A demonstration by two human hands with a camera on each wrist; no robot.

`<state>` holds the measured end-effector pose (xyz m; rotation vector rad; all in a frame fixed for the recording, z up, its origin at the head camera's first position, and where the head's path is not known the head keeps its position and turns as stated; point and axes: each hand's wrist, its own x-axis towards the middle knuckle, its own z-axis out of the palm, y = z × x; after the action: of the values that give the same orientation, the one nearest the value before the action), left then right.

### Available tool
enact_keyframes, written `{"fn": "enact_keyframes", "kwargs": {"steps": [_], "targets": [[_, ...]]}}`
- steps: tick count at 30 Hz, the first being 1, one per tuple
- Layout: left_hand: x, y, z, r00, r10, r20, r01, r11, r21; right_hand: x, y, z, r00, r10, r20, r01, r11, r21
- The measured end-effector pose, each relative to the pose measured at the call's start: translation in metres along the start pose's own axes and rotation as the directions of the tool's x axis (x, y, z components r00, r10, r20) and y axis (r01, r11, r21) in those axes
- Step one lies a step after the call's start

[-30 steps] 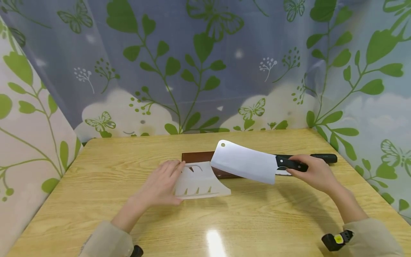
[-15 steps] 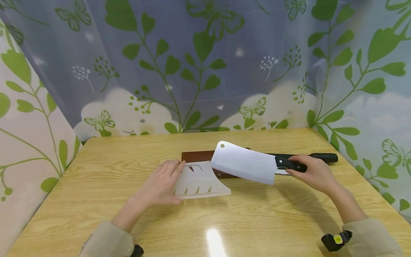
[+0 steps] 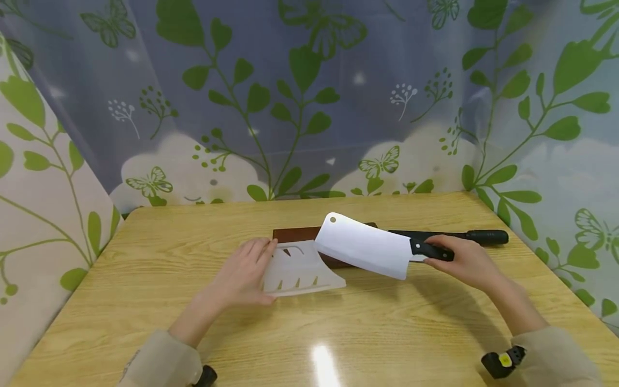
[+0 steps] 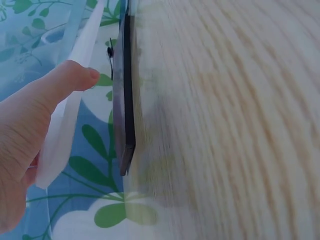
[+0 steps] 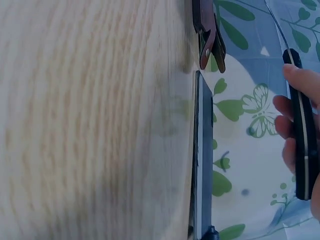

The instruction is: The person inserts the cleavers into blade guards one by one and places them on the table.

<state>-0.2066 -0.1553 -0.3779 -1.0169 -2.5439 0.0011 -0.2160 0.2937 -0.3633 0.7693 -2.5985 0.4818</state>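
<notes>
My left hand [image 3: 244, 274] grips the left end of a white slotted plastic blade guard [image 3: 302, 271]. In the left wrist view its thumb lies on one face of the guard [image 4: 62, 132]. Held by its black handle in my right hand [image 3: 464, 262] is a cleaver [image 3: 365, 244], tilted, with its wide steel blade pointing left. The blade's holed end overlaps the guard's right edge in the head view. Fingers and thumb wrap the cleaver's handle [image 5: 304, 145] in the right wrist view. Both are raised above the tabletop.
Behind the cleaver, a brown sheath [image 3: 294, 235] lies on the wooden table [image 3: 184, 231], partly hidden. To its right lies a long tool with a black handle [image 3: 486, 237]. The right wrist view shows the sheath's strap [image 5: 218, 50]. A patterned curtain [image 3: 271, 134] stands behind the table.
My right hand has shifted slightly left with the cleaver, showing more of the black tool behind it. The left hand and guard have hardly moved.
</notes>
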Motion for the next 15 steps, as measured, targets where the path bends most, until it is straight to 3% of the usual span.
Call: {"fn": "enact_keyframes", "kwargs": {"steps": [11, 15], "targets": [[-0.0020, -0.0006, -0.0029, 1.000, -0.029, -0.002, 0.029, 1.000, -0.002, 0.0025, 0.0024, 0.0058, 0.996, -0.060, -0.068, 0.060, 0.998, 0.003], [-0.0028, -0.0011, -0.0028, 1.000, -0.014, -0.009, 0.014, 1.000, 0.005, 0.0033, 0.0017, 0.0058, 0.994, -0.077, -0.078, 0.078, 0.997, 0.000]]}}
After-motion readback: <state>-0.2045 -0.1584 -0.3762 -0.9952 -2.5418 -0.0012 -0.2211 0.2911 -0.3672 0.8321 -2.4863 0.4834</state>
